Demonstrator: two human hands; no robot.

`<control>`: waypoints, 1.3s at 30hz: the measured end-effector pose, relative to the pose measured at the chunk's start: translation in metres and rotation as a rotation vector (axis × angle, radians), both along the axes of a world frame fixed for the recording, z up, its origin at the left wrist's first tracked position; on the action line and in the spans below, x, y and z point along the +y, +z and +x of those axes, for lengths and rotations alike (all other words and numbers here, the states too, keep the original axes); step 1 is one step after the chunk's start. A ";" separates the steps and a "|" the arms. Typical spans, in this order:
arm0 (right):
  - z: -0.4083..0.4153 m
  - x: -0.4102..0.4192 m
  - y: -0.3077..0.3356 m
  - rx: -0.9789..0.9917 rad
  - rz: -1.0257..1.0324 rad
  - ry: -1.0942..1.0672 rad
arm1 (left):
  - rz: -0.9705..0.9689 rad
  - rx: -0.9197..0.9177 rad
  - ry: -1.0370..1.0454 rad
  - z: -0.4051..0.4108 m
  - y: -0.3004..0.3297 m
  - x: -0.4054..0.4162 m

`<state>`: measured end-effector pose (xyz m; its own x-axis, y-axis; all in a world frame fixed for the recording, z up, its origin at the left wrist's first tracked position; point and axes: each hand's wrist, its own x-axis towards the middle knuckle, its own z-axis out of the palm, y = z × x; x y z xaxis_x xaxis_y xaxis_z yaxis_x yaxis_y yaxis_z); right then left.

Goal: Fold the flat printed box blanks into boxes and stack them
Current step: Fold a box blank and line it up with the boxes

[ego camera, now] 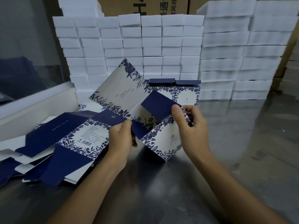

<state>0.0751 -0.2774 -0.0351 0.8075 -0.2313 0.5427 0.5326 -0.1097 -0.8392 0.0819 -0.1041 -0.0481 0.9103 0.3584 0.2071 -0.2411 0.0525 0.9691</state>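
Left hand (120,139) pinches a navy flap of the half-folded box (155,125), thumb on top. Right hand (191,126) grips the box's opposite wall, fingers curled over its printed edge — box sits between both hands, its lower corner on the steel table (234,159). Left of the box: loose flat blanks (64,143). Behind it: two finished boxes (176,92), then white foam blocks (145,42) stacked high.

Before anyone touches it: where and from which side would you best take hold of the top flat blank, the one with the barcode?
Probably the top flat blank by its near navy flap, from the front: that edge overhangs the pile of blanks toward the table, leaving room for a thumb above, fingers beneath.
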 end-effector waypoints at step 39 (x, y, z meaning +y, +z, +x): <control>0.015 -0.011 -0.020 0.316 -0.021 -0.050 | 0.103 -0.015 -0.024 0.001 -0.014 -0.005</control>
<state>0.0903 -0.2880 -0.0548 0.9247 -0.2663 0.2722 0.2399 -0.1477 -0.9595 0.0832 -0.1093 -0.0618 0.9146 0.3131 0.2558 -0.2559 -0.0414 0.9658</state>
